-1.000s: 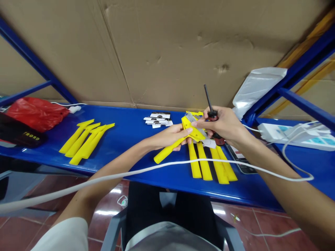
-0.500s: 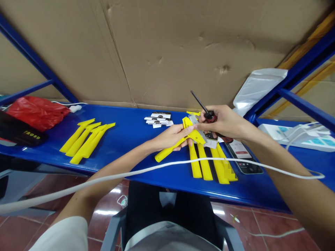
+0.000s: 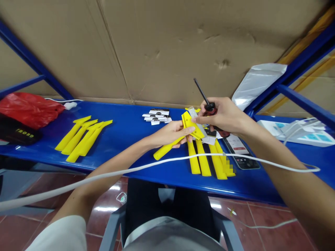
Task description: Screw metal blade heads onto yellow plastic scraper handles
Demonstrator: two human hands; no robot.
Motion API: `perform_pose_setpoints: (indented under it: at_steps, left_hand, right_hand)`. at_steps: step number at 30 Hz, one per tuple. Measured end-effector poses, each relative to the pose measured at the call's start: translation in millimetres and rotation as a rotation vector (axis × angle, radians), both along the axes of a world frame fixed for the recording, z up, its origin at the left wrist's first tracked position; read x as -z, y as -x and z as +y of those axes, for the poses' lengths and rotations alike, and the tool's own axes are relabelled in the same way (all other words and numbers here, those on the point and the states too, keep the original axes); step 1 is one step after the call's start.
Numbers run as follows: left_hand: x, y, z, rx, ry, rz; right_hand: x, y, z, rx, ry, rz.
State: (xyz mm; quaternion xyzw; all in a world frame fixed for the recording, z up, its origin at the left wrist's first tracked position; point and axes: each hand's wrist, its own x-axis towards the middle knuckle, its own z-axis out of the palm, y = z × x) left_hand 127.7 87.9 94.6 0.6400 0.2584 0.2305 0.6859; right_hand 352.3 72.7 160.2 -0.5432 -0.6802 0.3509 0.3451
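My left hand (image 3: pixel 172 134) is closed around a yellow scraper (image 3: pixel 167 150), its handle slanting down to the left. A grey metal blade (image 3: pixel 201 134) lies along the scraper's wide head, and the fingertips of my right hand (image 3: pixel 222 113) touch it. That same hand grips a screwdriver (image 3: pixel 202 92) with a black shaft pointing up and away and a red-and-black handle partly hidden by the palm. Below the hands, several more yellow scrapers (image 3: pixel 195 162) rest on the blue table (image 3: pixel 125 139), their upper ends covered by my hands and some cards.
Left on the table lie several yellow scrapers (image 3: pixel 86 141), a red plastic bag (image 3: pixel 31 108) and a black item (image 3: pixel 18 129). Small white packets (image 3: pixel 157 116) are stacked at the back. A phone (image 3: pixel 243 157) and a white box (image 3: pixel 295 132) sit right. A white cable (image 3: pixel 117 174) crosses in front.
The scraper's head has turned to show more of its flat face. My right hand has shifted slightly up, still holding the screwdriver. The whole view has shifted a little.
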Motion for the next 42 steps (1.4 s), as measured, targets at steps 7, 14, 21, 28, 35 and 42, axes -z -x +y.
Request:
perform_pose_setpoints:
  at_steps: [7,14,21,28,35,42]
  left_hand:
    - [-0.6,-0.6,-3.0,0.005,0.063,-0.005]
    - [-4.2,0.8,-5.0,0.058,0.073,0.007]
    - [-2.0,0.8,-3.3,0.036,0.105,-0.047]
    - [-2.6,4.2,-1.7,0.084,0.076,-0.039]
    - [-0.7,5.3,-0.1,0.088,0.092,-0.015]
    - [-0.4,7.7,1.2,0.093,0.057,-0.014]
  right_hand:
    - [0.3,-1.6,-1.1,0.024,-0.013,-0.002]
    - [0.6,-9.5,0.7,-0.077,-0.026,-0.041]
    - [-5.6,-8.5,-0.6,-0.106,-0.034,-0.033]
    - [-5.8,-5.6,3.6,-0.110,-0.021,-0.048]
    - [-3.3,-3.5,7.6,-0.081,-0.003,-0.017]
    - [2.2,-0.7,7.3,-0.077,0.039,0.053]
